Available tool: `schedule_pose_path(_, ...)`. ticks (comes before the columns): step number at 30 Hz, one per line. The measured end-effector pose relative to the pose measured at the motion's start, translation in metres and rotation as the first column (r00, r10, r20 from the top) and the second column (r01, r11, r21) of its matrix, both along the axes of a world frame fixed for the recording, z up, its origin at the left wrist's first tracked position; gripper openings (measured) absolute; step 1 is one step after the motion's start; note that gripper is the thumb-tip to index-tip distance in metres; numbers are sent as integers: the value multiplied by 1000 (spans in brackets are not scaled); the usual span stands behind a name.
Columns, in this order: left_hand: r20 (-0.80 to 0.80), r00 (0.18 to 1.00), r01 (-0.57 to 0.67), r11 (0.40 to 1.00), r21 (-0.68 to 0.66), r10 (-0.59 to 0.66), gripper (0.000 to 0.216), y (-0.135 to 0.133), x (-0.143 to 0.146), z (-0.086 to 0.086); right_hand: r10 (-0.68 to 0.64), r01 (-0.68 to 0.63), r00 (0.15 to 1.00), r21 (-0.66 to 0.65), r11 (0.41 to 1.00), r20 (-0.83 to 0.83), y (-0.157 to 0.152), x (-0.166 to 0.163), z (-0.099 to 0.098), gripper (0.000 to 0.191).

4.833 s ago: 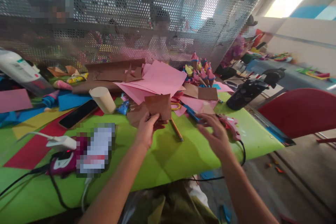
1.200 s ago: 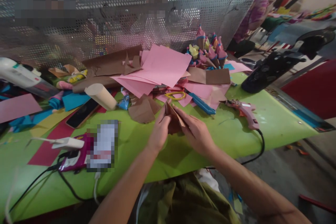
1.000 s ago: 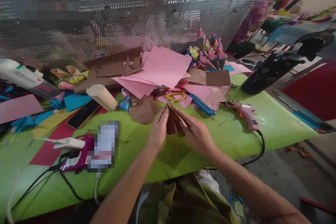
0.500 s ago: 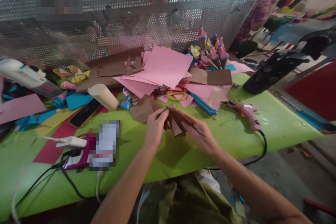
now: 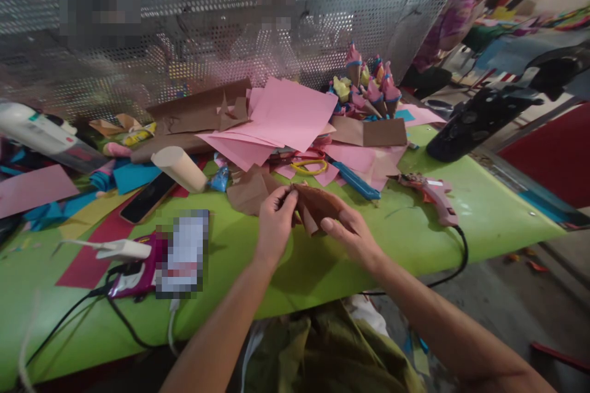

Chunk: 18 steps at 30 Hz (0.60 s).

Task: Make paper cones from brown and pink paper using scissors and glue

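Both my hands hold a piece of brown paper (image 5: 316,204) curled into a cone shape, just above the green table (image 5: 479,215). My left hand (image 5: 274,227) pinches its left edge with closed fingers. My right hand (image 5: 351,232) wraps round its right side from below. More brown paper scraps (image 5: 251,190) lie just behind my left hand. A pink glue gun (image 5: 433,196) with a black cord rests on the table to the right of my right hand.
Pink paper sheets (image 5: 290,116) pile up behind, with yellow-handled scissors (image 5: 310,166) and a blue cutter (image 5: 354,182). A beige paper cone (image 5: 179,169) and a phone (image 5: 147,198) lie left. Finished paper cones (image 5: 369,89) stand by the perforated metal screen (image 5: 207,24). Other people sit beyond it.
My right hand left the glue gun area and joined my left on the brown paper. The flat piece has since been rolled into a cone shape between both hands.
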State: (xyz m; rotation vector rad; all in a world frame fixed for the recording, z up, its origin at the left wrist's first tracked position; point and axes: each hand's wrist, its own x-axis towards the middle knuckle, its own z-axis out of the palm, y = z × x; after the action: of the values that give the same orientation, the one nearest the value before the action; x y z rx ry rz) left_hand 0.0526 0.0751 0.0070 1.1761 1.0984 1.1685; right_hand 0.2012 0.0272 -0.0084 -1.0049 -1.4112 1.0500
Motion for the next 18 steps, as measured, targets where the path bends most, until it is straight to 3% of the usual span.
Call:
schedule_pose_path(7, -53, 998, -17, 1000, 8, 17, 20, -1, 1, 2, -69, 65, 996, -67, 996, -60, 3, -3, -5, 54)
schedule_pose_path(12, -20, 1000, 1, 1000, -1, -1, 20, 0, 1, 1, -94, 67, 979, -145, 987, -183, 7, -5, -7, 50)
schedule_pose_path(18, 5, 1000, -7, 1000, -10, 7, 22, 1, 1, -1, -121, 81, 971, -193, 978, -205, 8, -4, -9, 46)
